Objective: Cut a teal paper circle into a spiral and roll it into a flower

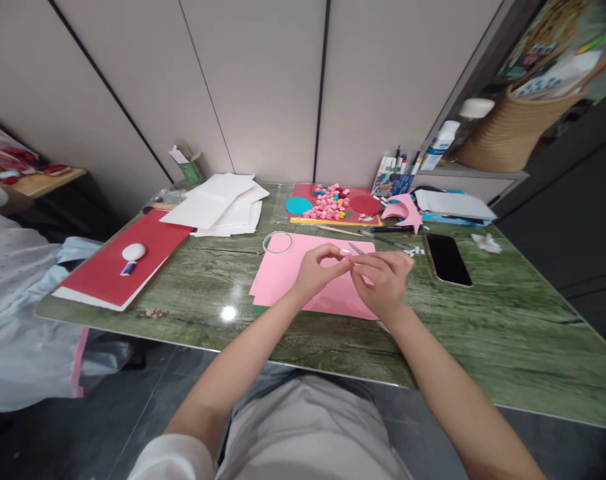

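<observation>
Over a stack of pink paper sheets (280, 283), my two hands meet fingertip to fingertip. My left hand (317, 272) pinches a small piece of pink paper (346, 253) between thumb and forefinger. From the other side, my right hand (384, 283) closes on the same piece, its fingers bent together. A thin grey metal tip (356, 249) shows just above the right fingers; whether that hand holds it or it lies on the sheets, I cannot tell. A roll of tape (277, 243) rests at the stack's upper left corner.
Behind the sheets lies a red board (305, 192) with pink paper bits (327, 203). A phone (449, 259) and pink offcut (403, 210) are right. White papers (213, 203) and a red sheet (105, 267) are left. Another person's clothing (20, 287) shows far left.
</observation>
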Action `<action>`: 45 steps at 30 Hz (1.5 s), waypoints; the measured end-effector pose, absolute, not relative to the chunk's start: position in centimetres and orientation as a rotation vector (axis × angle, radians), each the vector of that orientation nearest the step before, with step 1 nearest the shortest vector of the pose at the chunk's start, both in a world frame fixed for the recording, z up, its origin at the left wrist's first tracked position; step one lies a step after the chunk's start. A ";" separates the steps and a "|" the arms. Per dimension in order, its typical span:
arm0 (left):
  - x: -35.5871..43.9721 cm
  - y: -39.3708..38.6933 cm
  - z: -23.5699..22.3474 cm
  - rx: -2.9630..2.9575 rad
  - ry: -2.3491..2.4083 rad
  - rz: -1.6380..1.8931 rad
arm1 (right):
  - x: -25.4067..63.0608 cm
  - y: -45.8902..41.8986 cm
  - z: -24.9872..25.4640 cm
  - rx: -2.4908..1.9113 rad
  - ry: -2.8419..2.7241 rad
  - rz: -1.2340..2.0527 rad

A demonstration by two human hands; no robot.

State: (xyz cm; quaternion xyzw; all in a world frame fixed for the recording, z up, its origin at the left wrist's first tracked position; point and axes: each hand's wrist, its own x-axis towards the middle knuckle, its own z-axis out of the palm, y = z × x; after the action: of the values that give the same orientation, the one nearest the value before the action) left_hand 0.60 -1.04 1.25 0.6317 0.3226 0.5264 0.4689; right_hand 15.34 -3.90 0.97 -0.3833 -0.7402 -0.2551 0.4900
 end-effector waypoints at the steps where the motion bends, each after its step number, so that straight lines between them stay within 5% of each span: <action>1: 0.6 -1.1 1.3 1.552 0.793 1.282 | 15.4 -3.9 1.0 -0.925 -1.800 -0.620; 45: -0.4 -1.7 1.8 1.983 0.872 1.473 | 15.0 -4.3 1.7 -0.947 -1.817 -0.435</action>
State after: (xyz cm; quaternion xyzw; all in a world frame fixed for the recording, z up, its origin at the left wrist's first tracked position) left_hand -0.36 -1.70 1.76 0.7313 0.3216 0.5433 0.2582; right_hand 14.96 -4.32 1.69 -0.3918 -0.7512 -0.1797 0.5000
